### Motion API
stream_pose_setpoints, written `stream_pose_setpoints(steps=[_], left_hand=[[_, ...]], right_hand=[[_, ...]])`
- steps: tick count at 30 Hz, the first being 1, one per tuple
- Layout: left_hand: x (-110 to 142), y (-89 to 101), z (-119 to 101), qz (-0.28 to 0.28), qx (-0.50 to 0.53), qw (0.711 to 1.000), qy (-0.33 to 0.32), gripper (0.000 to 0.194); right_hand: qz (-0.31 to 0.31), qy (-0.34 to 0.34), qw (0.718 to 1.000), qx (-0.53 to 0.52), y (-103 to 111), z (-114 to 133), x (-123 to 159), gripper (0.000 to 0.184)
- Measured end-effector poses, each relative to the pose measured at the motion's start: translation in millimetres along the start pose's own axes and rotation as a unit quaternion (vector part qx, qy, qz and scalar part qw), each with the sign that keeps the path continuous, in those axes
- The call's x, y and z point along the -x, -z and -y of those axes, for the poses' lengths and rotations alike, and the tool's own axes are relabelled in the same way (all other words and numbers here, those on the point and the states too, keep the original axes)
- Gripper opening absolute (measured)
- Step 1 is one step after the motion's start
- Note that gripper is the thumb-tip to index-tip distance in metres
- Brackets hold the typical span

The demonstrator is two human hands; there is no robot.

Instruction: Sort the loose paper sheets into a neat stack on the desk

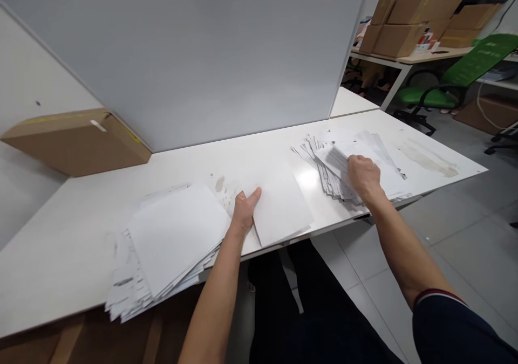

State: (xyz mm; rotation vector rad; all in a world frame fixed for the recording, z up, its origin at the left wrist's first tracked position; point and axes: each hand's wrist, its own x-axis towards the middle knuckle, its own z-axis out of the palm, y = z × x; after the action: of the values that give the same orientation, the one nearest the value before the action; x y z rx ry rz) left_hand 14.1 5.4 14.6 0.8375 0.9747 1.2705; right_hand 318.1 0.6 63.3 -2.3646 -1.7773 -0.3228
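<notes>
Three lots of white paper are spread along the white table. In the middle, my left hand (244, 208) grips the left edge of a white paper stack (281, 207), thumb on top and the other fingers mostly out of sight. My right hand (364, 176) is closed over the messy right-hand paper pile (338, 186), pinching a sheet of paper (334, 158) that looks slightly raised, with a shadowed face. To the left of my left hand lies a fanned paper pile (178, 234), its top sheet blank and its lower sheets sticking out unevenly.
A grey-white panel (226, 56) stands along the back of the table (81, 213). A cardboard box (81, 143) rests at the back left. Beyond the table's right end are a green chair (465, 73) and stacked cardboard boxes (399, 29) on another desk.
</notes>
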Motion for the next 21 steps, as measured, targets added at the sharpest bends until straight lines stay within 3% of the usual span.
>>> stream_pose_setpoints(steps=[2, 5, 7, 8, 10, 13, 17, 21], left_hand=[[-1, -0.2, 1, -0.007, 0.012, 1.0, 0.007, 0.038], [-2, -0.3, 2, -0.018, 0.029, 0.999, 0.013, 0.038], [-2, 0.1, 2, -0.024, 0.037, 0.999, 0.011, 0.04], [-2, 0.4, 2, -0.025, 0.042, 0.999, 0.01, 0.041], [-2, 1.0, 2, -0.024, 0.049, 0.998, 0.011, 0.042], [-3, 1.5, 2, -0.015, 0.062, 0.998, 0.021, 0.044], [-5, 1.4, 4, -0.017, 0.069, 0.997, 0.008, 0.046], [-8, 1.9, 8, -0.014, 0.035, 0.999, -0.015, 0.047]], right_hand=[[-0.149, 0.006, 0.983, -0.106, 27, 9, 12, 0.028], [-0.33, -0.013, 0.884, -0.33, 68, 26, 29, 0.03], [-0.342, -0.009, 0.821, -0.458, 79, 41, 34, 0.03], [-0.305, 0.008, 0.81, -0.501, 77, 48, 34, 0.03], [-0.192, 0.044, 0.831, -0.521, 59, 63, 29, 0.028], [-0.05, 0.061, 0.899, -0.431, 14, 80, 20, 0.025], [0.009, 0.067, 0.935, -0.347, -23, 96, 21, 0.024], [0.024, 0.089, 0.937, -0.337, -23, 112, 32, 0.028]])
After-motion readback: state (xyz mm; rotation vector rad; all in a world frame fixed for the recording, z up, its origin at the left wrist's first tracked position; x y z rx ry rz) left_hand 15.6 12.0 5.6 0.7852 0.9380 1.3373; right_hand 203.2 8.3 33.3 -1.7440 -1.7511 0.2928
